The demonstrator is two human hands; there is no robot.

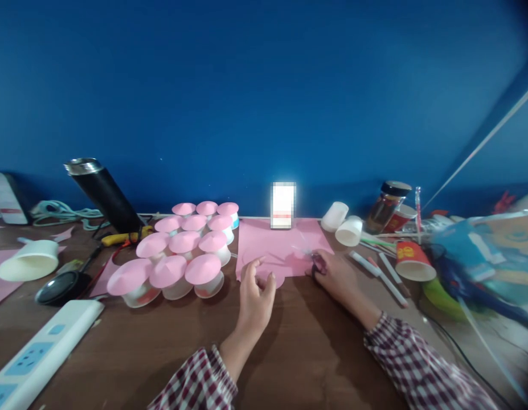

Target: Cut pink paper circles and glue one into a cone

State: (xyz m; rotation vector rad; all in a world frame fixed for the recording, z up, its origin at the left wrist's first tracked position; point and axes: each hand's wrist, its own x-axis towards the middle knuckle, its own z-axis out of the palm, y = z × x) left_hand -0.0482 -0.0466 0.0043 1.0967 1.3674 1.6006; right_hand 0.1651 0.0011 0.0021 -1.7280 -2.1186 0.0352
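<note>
My left hand [256, 299] is over the front edge of a pink paper sheet [264, 236], thumb and fingers apart and holding nothing that I can see. By its thumb, a rounded pink paper piece [279, 281] juts past the sheet's edge. At the sheet's right side my right hand [334, 276] is closed around the dark handles of scissors [317, 267]. Their blades look blurred and point up and left over the paper. To the left stand rows of paper cups [209, 288], each topped with a pink paper cone [203, 269].
A lit phone [282, 206] leans on the blue wall. White cups [349, 230], markers [385, 279], a red cup [414, 262] and a jar [387, 206] are on the right. A black flask [110, 196] and a power strip [45, 353] are on the left.
</note>
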